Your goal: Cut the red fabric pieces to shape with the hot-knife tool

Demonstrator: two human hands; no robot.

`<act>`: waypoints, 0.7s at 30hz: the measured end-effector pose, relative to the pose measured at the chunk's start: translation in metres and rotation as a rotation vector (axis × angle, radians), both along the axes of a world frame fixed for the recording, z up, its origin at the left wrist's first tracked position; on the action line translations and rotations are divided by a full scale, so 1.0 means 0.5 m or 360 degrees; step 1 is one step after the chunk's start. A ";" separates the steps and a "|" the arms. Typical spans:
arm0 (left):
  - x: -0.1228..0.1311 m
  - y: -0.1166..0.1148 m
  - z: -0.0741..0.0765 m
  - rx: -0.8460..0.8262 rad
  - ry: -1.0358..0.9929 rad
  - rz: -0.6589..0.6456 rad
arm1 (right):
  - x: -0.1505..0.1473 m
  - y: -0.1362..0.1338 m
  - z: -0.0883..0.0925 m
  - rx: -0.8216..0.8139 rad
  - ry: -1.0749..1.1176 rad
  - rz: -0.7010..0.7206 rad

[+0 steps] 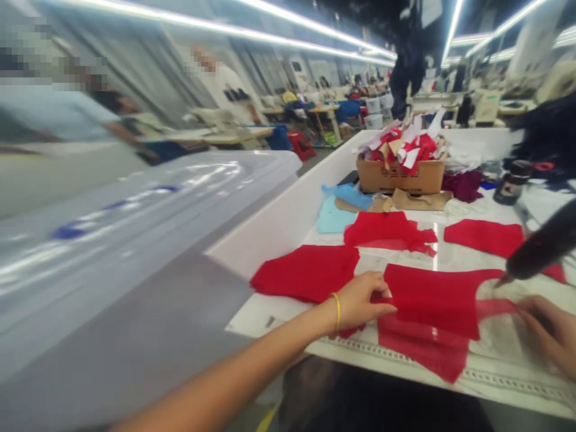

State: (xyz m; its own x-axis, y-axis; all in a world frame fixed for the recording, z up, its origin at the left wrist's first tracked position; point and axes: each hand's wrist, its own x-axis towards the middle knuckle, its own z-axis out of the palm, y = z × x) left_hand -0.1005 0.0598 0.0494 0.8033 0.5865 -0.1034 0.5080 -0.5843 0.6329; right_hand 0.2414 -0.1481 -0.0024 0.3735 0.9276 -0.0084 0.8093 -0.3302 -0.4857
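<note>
My left hand (362,300), with a yellow bangle on the wrist, pinches the left edge of a sheer red fabric piece (434,318) that lies at the near edge of the white table (279,225). My right hand (551,333) rests on the table at the right end of the same piece, fingers curled on it. More red fabric pieces lie around: one to the left (306,273), one behind (389,231) and one at the back right (483,236).
A cardboard box (400,174) of red and white scraps stands at the back of the table, with light blue fabric (335,213) beside it. A dark blurred object (542,243) reaches in from the right. People work at tables in the background.
</note>
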 end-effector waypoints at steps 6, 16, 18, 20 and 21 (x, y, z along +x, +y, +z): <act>0.016 0.034 -0.020 0.0117 0.0080 0.0045 | -0.023 0.061 0.051 -0.0173 -0.0275 -0.0197; 0.063 0.044 -0.022 0.0206 0.0187 0.0107 | 0.016 0.117 0.059 -0.0254 -0.0538 -0.0097; 0.067 0.048 -0.024 0.0214 0.0192 0.0097 | 0.017 0.129 0.071 -0.0281 -0.0462 -0.0075; 0.070 0.051 -0.026 0.0220 0.0191 0.0087 | 0.016 0.139 0.081 -0.0301 -0.0350 -0.0098; 0.071 0.053 -0.026 0.0222 0.0188 0.0084 | 0.017 0.142 0.084 -0.0303 -0.0303 -0.0120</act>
